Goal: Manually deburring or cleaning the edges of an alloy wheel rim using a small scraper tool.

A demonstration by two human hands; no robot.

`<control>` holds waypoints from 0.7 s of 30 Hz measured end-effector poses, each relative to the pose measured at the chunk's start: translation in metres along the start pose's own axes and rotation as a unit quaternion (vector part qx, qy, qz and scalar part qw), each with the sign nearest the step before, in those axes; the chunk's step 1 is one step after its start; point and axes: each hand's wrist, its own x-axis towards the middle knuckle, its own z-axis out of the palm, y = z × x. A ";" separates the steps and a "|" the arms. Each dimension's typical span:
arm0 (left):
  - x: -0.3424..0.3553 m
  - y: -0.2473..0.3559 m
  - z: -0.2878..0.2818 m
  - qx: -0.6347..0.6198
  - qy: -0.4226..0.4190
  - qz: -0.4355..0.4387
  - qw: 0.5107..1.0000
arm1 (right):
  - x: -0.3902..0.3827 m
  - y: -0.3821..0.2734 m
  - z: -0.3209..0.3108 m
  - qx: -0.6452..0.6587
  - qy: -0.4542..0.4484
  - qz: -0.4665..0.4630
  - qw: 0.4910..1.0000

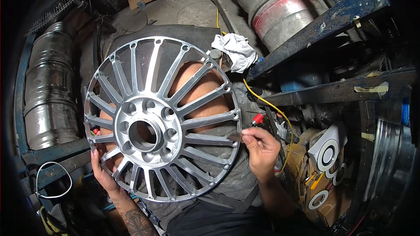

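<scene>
A bare-metal multi-spoke wheel face [148, 157] with bolt holes around its hub rests across my lap, bare knees showing between its spokes. My left hand [105, 175] grips its rim at the lower left, fingers partly hidden behind the metal. At the right edge, my right hand [263, 148] is closed in a pinch. Between its thumb and finger is a thin grey flat piece [236, 136], lying against the end of a spoke near the rim. I cannot make out exactly what kind of piece it is.
A crumpled white rag [236, 50] lies beyond the wheel, with a yellow cable [273, 103] running past it. Barrel-like wheel rims [50, 89] stand at left. Blue steel beams [323, 24] frame the right. A red-tipped tool [257, 119] and cardboard boxes [334, 207] sit nearby.
</scene>
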 end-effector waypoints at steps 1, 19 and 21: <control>0.000 0.000 0.000 0.001 0.000 0.000 1.000 | -0.007 0.001 -0.001 -0.026 0.001 -0.002 1.000; 0.058 0.040 0.000 -0.030 -0.111 -0.042 0.992 | 0.055 -0.026 0.061 0.379 0.130 0.118 0.909; 0.028 0.038 0.005 -0.068 -0.072 -0.032 0.995 | 0.074 -0.021 0.053 0.401 0.068 0.130 0.904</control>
